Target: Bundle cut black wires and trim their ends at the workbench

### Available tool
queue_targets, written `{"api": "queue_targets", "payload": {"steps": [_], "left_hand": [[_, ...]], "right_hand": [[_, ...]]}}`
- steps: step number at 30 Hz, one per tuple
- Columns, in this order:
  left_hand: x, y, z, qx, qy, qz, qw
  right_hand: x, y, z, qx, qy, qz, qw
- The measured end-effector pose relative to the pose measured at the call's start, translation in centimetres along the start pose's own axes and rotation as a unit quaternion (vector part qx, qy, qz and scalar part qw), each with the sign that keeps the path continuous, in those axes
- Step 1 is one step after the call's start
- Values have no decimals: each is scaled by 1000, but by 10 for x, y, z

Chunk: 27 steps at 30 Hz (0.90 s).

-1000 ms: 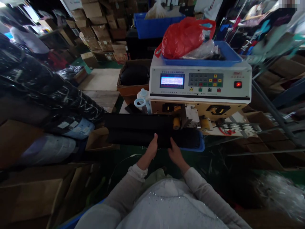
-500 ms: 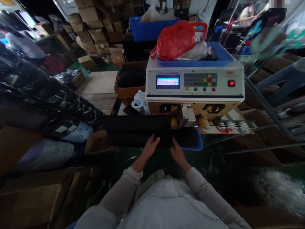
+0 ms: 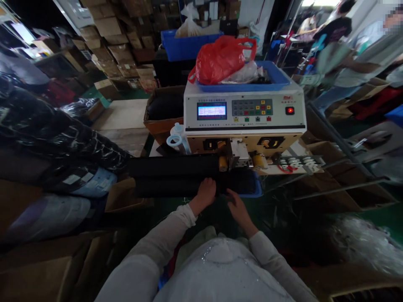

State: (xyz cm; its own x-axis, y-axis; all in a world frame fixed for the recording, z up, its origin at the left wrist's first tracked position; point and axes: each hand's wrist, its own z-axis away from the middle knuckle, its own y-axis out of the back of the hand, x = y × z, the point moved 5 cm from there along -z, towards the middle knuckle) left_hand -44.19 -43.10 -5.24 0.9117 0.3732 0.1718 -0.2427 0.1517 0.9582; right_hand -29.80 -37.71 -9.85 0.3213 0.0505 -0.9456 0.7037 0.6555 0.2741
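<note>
A dark, long flat stretch of black material [image 3: 170, 186] lies in front of the machine; its kind is too dark to make out. My left hand [image 3: 206, 195] rests at its right part, fingers curled down over it, and what they grip is hidden. Just to the right, my right hand [image 3: 238, 208] is at the near edge of a blue tray [image 3: 258, 191] with dark contents, thumb and forefinger apart. Behind both hands stands a white machine [image 3: 189, 100] with a lit screen, a keypad, a red switch and yellow rollers [image 3: 223, 163] below.
On the machine sits a blue tray [image 3: 283, 82] with a red plastic bag [image 3: 217, 63]. A pale blue cup [image 3: 178, 140] stands at its left. Black-wrapped rolls [image 3: 63, 126] fill the left side. Cardboard boxes [image 3: 340, 188] and a metal frame are on the right, where another person [image 3: 362, 67] stands.
My left hand has moved right and its fingers have curled. My right hand has shifted slightly down and right, away from the material. The view has turned a little to the right.
</note>
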Motion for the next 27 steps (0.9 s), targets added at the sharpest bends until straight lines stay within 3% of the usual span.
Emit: {"api": "queue_targets", "payload": {"steps": [5,13,16,18,20,22,25,27], "left_hand": [[-8,-2,-1,-70,-54,21,996],[-27,18,-13,-202,-144,62,967],[-40,20,-19,-232,-106,149,955],[-45,25,-22,-196,-63,277,938],[-39,34,-23,-147,-46,427,891],[-20,39,-22,-134,-45,560,816],[25,39,-21,-143,-18,694,706],[58,34,-22,-146,3,740,656]], "right_hand": [[3,14,12,14,-11,-2,1000],[17,23,24,46,-16,-22,999],[26,24,30,51,-28,-28,998],[31,26,34,54,-32,-37,997],[31,30,39,59,-42,-53,996],[24,37,43,65,-54,-80,993],[2,56,49,92,-62,-119,987],[-17,76,56,131,-51,-111,984]]}}
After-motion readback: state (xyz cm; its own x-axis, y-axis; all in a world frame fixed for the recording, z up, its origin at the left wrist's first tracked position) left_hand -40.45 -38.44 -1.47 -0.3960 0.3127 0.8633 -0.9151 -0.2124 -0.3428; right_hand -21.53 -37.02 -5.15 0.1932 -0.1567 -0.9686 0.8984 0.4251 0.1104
